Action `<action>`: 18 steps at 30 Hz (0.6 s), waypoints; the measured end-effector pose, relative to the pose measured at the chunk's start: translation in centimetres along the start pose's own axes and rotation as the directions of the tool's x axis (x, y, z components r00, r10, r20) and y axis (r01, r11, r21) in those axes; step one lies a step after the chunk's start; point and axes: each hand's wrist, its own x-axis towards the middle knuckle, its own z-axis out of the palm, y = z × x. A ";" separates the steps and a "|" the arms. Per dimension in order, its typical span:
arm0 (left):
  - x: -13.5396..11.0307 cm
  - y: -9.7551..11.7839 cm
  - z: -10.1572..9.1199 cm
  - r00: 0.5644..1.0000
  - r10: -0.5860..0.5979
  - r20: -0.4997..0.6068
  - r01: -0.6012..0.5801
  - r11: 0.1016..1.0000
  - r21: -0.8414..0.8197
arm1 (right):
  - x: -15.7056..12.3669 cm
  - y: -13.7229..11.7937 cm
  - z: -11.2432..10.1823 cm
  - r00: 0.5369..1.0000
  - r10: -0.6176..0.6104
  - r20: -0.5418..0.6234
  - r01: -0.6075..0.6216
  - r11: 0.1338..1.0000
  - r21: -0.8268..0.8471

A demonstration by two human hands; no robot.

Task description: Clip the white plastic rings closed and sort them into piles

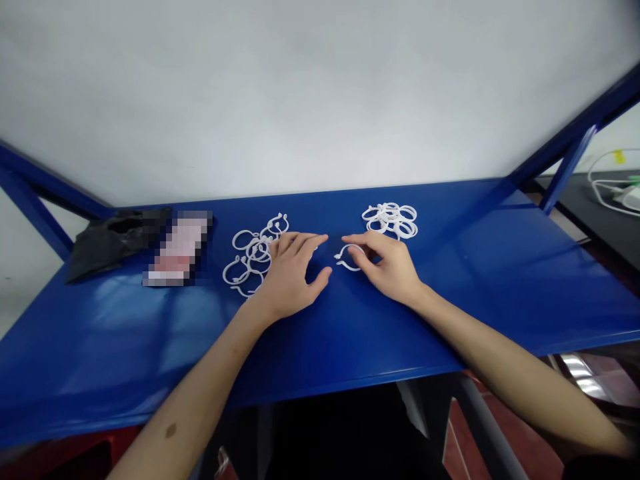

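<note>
My right hand (387, 263) pinches a white plastic snap ring (350, 248) between thumb and fingers, just above the blue table. The ring's two ends stand apart and point left. Facing it, my left hand (295, 273) has its thumb and fingers spread and holds nothing I can see. A loose pile of similar white rings (245, 241), several with gaps at their ends, lies to the left and is partly covered by that hand. Beyond my right hand, a heap of white rings (400, 227) overlaps; these look closed.
The blue table (320, 360) has a pale wall behind it and blue metal posts on both sides. At the left lie a black plastic bag (100, 250) and a blurred phone-like slab (177, 250). A white cable (607, 183) rests on a dark surface to the right.
</note>
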 end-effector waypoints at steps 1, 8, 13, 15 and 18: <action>0.0 0.2 0.1 1.000 0.010 0.002 -0.010 1.000 -0.018 | 0.0 -0.1 0.1 0.999 0.036 -0.004 -0.036 0.999 0.039; 0.2 0.4 0.6 0.993 0.052 -0.105 -0.054 0.998 -0.023 | -0.3 0.0 0.5 0.991 0.132 0.029 -0.135 0.973 0.189; 0.4 0.3 0.3 0.977 -0.080 -0.200 0.045 0.984 -0.174 | -0.3 0.0 0.6 0.992 0.120 0.044 -0.126 0.975 0.181; 0.5 0.3 0.2 0.977 -0.141 -0.157 0.096 0.960 -0.263 | -0.4 0.0 0.6 0.994 0.095 0.050 -0.103 0.979 0.177; 0.5 0.5 -0.1 0.970 -0.241 -0.032 0.209 0.895 -0.393 | -0.7 -0.2 0.7 0.997 0.037 0.071 -0.047 0.990 0.132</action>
